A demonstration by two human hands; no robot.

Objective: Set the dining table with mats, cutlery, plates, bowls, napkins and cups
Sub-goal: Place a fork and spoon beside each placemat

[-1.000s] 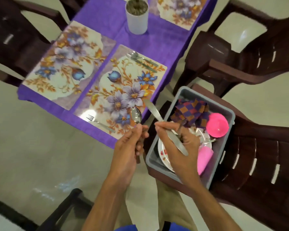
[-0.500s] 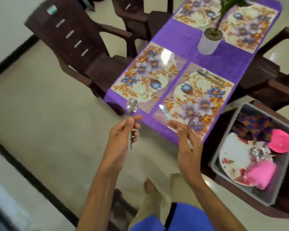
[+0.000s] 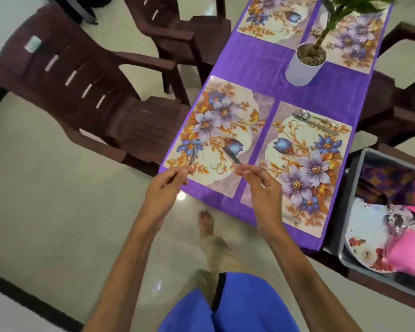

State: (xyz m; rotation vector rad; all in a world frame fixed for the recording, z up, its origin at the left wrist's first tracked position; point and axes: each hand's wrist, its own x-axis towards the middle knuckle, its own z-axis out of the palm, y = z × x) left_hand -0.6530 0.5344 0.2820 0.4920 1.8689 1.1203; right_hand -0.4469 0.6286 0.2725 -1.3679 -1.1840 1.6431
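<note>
- Left hand (image 3: pixel 164 185): arm reaches forward from lower frame, fingers curled, thumb and fingertips pinching a thin metal handle; utensil (image 3: pixel 192 156) points away from body.
- Right hand (image 3: pixel 261 188): arm extended alongside, back of hand up, thumb and forefinger pinching a second utensil (image 3: pixel 233 156), tip angled up-left.
- Hands level with each other, apart, not touching.
- One bare foot (image 3: pixel 206 224) visible below, between the forearms.

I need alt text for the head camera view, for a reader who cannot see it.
Two hands hold cutlery over a floral mat on a purple table: the left hand a spoon, the right hand a knife. At right, a grey tub holds plates and pink cups.
</note>
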